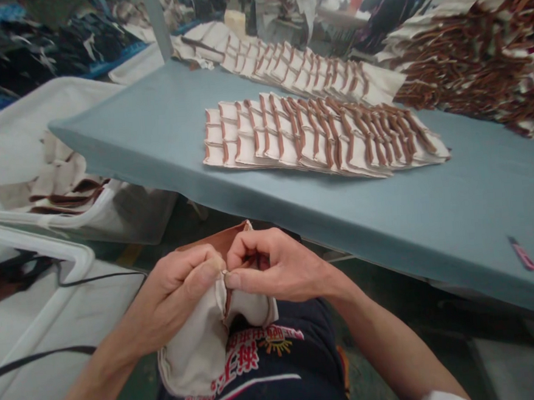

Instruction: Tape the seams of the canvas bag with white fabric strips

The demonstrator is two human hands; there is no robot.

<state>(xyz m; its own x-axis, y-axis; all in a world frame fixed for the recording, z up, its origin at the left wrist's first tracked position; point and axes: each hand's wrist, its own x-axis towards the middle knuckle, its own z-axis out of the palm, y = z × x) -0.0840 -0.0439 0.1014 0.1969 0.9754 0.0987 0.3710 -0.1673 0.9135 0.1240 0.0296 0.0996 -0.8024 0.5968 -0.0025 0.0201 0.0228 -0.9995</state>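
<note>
Over my lap I hold a cream fabric piece (199,345) with a brown lining showing at its top edge. My left hand (182,291) pinches it from the left, thumb and fingers closed on the cloth. My right hand (271,263) pinches the same piece from the right, its fingertips meeting those of the left hand at a seam. Beyond my hands, on the blue-grey table (161,122), lies an overlapping row of cream pieces with brown trim (317,135).
A second fanned row of pieces (298,67) lies farther back. A big heap of cream and brown pieces (480,45) fills the table's right rear. White bins (24,125) with scraps stand at left, with black cables. A small dark tag (522,254) lies near the table's front right.
</note>
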